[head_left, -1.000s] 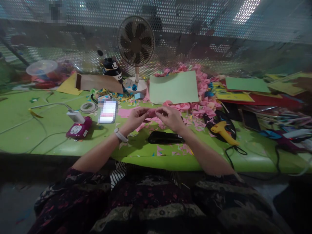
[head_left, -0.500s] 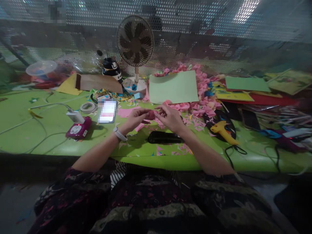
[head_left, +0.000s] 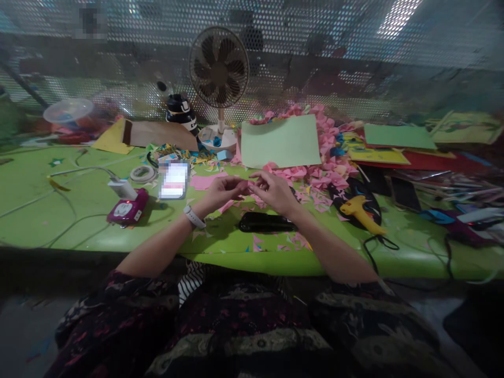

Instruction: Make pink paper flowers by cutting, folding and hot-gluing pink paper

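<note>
Between my fingertips is a small piece of pink paper (head_left: 248, 187), mostly covered by them. My left hand (head_left: 221, 194), with a pale watch on its wrist, pinches the paper from the left. Opposite it, my right hand (head_left: 275, 193) has thumb and forefinger closed on the same piece. Both hands hover just above the green table (head_left: 90, 236). A flat pink sheet (head_left: 207, 181) lies beside my left hand, and a black stapler-like object (head_left: 265, 222) rests below my hands. Pink scraps are scattered around them.
A pale green sheet (head_left: 280, 142) leans on a heap of folded pink paper (head_left: 326, 152). Behind stands a fan (head_left: 219, 68). A lit phone (head_left: 174, 179), tape roll (head_left: 142, 174) and purple socket block (head_left: 128, 207) lie left; a yellow glue gun (head_left: 362, 212) lies right with its cord.
My fingers have closed in further over the pink paper, so less of it shows. Both forearms stay nearly in place.
</note>
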